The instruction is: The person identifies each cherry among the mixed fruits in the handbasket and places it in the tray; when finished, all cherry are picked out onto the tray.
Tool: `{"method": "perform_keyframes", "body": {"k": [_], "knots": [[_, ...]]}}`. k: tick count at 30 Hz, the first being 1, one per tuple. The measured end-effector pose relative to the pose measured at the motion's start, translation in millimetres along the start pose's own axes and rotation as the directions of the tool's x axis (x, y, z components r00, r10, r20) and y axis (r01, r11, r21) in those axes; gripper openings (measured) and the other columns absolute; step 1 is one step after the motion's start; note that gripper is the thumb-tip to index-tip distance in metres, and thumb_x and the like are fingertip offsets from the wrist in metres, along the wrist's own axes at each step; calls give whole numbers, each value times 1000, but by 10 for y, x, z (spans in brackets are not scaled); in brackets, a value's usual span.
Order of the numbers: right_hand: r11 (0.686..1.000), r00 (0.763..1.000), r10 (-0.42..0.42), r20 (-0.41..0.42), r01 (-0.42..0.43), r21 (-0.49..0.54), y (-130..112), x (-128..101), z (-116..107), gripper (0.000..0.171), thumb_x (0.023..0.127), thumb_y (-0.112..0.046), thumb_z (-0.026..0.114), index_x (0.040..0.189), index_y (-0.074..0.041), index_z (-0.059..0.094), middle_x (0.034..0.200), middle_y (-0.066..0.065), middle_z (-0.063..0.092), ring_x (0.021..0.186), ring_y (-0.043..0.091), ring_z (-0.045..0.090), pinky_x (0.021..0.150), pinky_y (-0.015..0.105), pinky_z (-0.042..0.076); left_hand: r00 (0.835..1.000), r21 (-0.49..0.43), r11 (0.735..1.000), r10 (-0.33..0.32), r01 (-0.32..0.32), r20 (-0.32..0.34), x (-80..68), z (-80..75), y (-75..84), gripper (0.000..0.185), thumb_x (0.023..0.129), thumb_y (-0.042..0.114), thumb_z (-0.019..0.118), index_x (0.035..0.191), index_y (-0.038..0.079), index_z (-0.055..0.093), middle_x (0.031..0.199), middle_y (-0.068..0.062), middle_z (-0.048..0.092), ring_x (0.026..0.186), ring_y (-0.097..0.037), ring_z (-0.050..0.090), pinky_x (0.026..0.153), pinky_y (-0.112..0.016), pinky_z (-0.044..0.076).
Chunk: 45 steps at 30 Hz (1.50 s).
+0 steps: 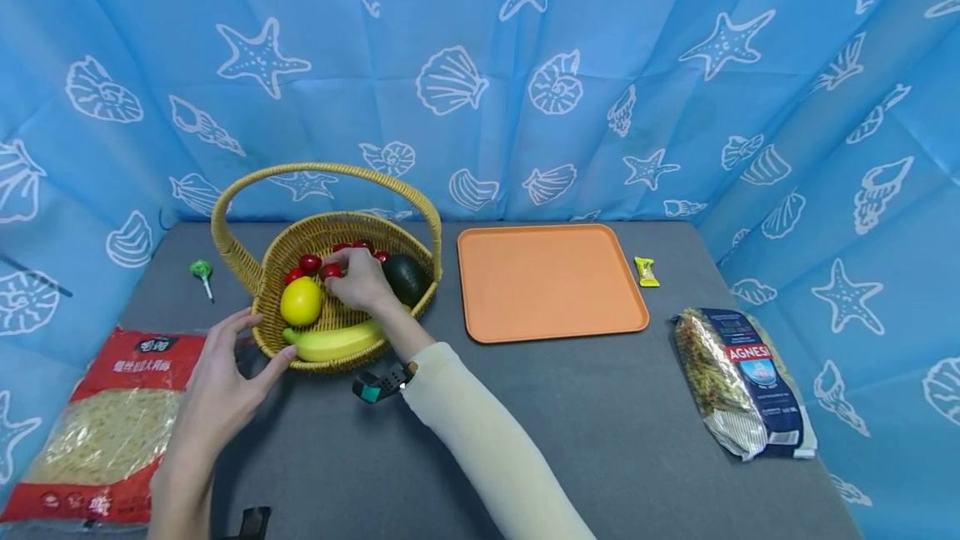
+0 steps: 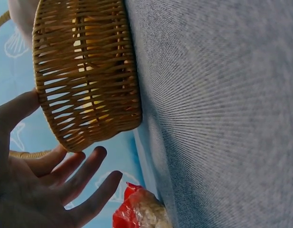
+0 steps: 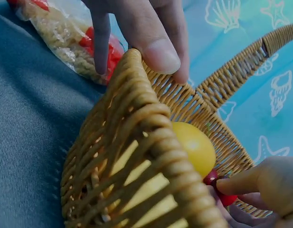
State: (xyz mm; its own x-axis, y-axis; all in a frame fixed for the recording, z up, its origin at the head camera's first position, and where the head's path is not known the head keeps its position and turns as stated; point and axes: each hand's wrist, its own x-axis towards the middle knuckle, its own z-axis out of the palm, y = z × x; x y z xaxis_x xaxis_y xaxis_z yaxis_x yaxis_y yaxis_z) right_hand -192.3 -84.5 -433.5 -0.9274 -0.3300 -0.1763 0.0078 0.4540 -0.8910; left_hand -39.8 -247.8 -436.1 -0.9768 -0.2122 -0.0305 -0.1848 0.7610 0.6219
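A wicker basket point(image 1: 341, 367) with a tall arched handle holds a banana point(image 1: 333, 344), a round yellow fruit point(image 1: 301, 302), a dark avocado point(image 1: 406, 279) and several small red fruits point(image 1: 309, 262). Inside it, my right hand point(image 1: 360, 280) pinches one small red fruit point(image 3: 226, 198) between thumb and fingers, beside the yellow fruit point(image 3: 194, 148). At the basket's near left rim, my left hand point(image 1: 228, 386) touches the wicker with thumb and index finger. Its other fingers point(image 2: 91, 164) are spread and fairly straight outside the basket wall point(image 2: 89, 76).
An orange tray point(image 1: 547, 282) lies right of the basket, with a small yellow-wrapped candy point(image 1: 646, 272) beyond it. A pasta bag point(image 1: 742, 382) is at the far right. On the left are a red-and-clear food bag point(image 1: 105, 432) and a green lollipop point(image 1: 202, 270). Blue curtains border the grey table.
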Motion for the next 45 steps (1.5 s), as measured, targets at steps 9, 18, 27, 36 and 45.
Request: {"method": "perform_keyframes", "body": {"k": [9, 18, 27, 36, 45], "knots": [[984, 988, -151, 39, 147, 97, -98, -342, -309, 32, 105, -12, 69, 136, -7, 69, 133, 14, 73, 84, 23, 79, 63, 19, 51, 1000, 2, 1000, 3, -3, 11, 9, -1, -29, 89, 101, 54, 74, 161, -2, 40, 170, -33, 32, 137, -53, 51, 105, -74, 50], [926, 925, -371, 88, 361, 108, -5, -965, -853, 34, 101, -12, 76, 133, -4, 70, 125, 14, 74, 75, 4, 67, 64, 16, 55, 1000, -10, 1000, 9, -9, 5, 5, 16, -6, 88, 101, 53, 75, 160, -2, 40, 170, -32, 33, 135, -51, 54, 104, -71, 52], [840, 835, -541, -97, 533, -98, 439, -1315, -1393, 31, 95, -8, 83, 125, -4, 75, 115, 10, 75, 88, 20, 74, 81, 28, 68, 1000, -22, 1000, 17, -17, -1, -2, 17, -3, 86, 102, 50, 74, 159, -4, 41, 171, -31, 33, 134, -52, 55, 102, -68, 55], [856, 847, -500, -182, 452, -251, 997, -889, -1760, 33, 101, -6, 76, 133, 3, 70, 133, 24, 63, 104, 36, 77, 90, 49, 69, 1000, -8, 1000, 7, -7, -3, -1, 17, -9, 86, 102, 50, 74, 160, -4, 40, 171, -31, 32, 135, -51, 55, 101, -67, 56], [898, 924, -348, -160, 279, -342, 1243, -290, -1841, 37, 100, -3, 75, 137, 1, 70, 129, 23, 62, 114, 37, 75, 100, 45, 67, 1000, -10, 1000, 0, 0, 9, 0, 18, 3, 87, 102, 50, 73, 161, -3, 39, 172, -31, 31, 137, -52, 53, 103, -68, 55]]}}
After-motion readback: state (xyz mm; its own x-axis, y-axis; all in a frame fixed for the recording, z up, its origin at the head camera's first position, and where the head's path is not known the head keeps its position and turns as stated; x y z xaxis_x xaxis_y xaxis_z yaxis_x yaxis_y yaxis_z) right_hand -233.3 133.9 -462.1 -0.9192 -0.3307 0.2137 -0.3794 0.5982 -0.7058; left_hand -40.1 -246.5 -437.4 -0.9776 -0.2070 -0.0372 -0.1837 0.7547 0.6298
